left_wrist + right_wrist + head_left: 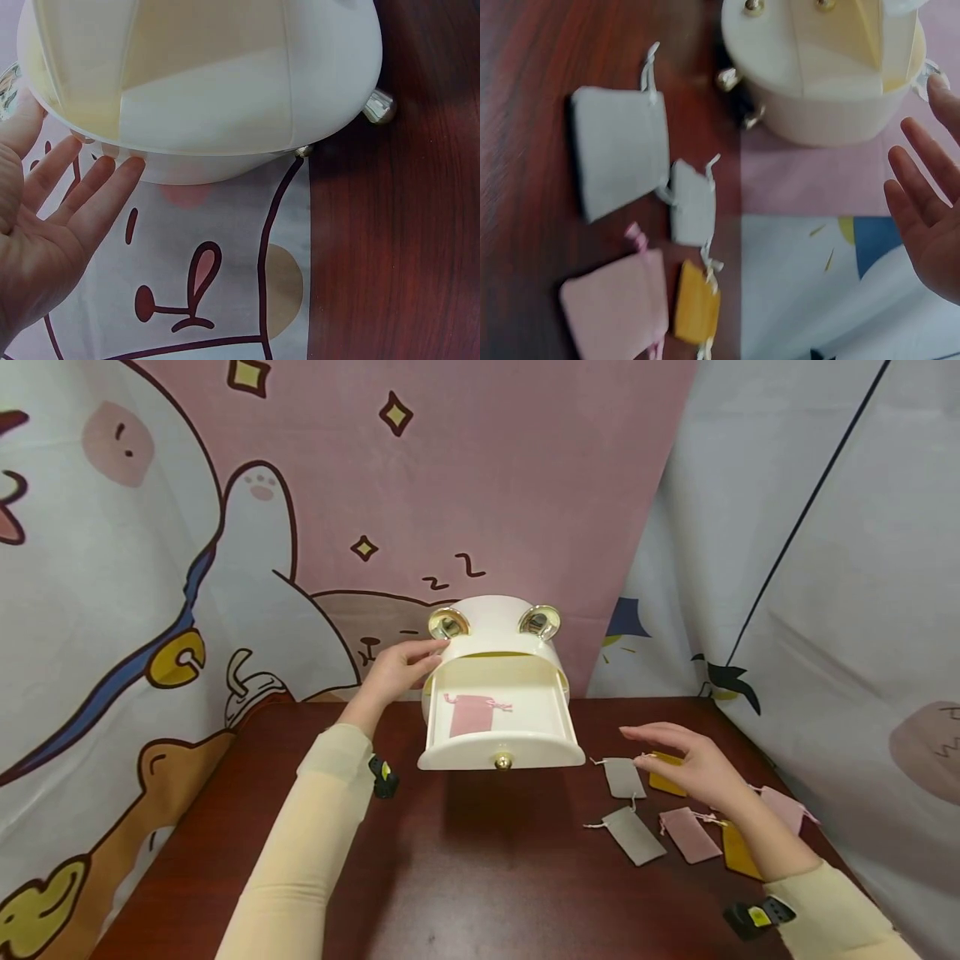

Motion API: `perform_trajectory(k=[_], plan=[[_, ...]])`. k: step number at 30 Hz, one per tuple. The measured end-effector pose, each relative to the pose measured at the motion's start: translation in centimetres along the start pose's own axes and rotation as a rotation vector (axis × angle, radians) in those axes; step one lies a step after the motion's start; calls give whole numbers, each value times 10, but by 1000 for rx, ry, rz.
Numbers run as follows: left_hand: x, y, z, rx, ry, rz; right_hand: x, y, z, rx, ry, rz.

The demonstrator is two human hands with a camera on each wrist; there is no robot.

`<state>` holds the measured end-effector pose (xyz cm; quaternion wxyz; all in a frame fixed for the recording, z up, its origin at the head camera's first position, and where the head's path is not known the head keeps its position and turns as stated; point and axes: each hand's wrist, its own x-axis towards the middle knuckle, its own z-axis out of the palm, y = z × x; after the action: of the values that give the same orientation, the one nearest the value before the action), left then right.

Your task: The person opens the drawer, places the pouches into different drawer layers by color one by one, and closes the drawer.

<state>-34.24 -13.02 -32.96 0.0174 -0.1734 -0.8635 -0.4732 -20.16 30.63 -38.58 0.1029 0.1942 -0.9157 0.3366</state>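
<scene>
A cream rounded box (491, 622) with two shiny round eye-like pieces on top stands at the table's back, its drawer (457, 756) pulled out. Inside the drawer lies a pink drawstring pouch (471, 716). My left hand (401, 670) touches the box's left side with its fingertips, fingers nearly straight, as the left wrist view shows. Over the pouches on the right hovers my right hand (693, 764), fingers extended and holding nothing. Near and below it are two grey pouches (636, 837), two pink pouches (690, 835) and two yellow pouches (741, 852), one partly hidden by the forearm.
The dark red-brown table (465, 877) runs back to a printed cartoon curtain (510, 485), with a pale curtain (825, 568) along the right. Small metallic feet (380, 107) hold up the box. The drawer juts toward me, with a gold knob (503, 761) on its front.
</scene>
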Motion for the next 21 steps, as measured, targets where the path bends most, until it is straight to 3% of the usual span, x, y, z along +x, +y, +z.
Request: perform_trajectory(k=[11, 21], plan=[[-2, 1, -1, -2, 0, -4, -29, 30, -5, -57, -4, -19], [-3, 3, 0, 0, -2, -5, -47, 64, -4, -42, -65, -50]])
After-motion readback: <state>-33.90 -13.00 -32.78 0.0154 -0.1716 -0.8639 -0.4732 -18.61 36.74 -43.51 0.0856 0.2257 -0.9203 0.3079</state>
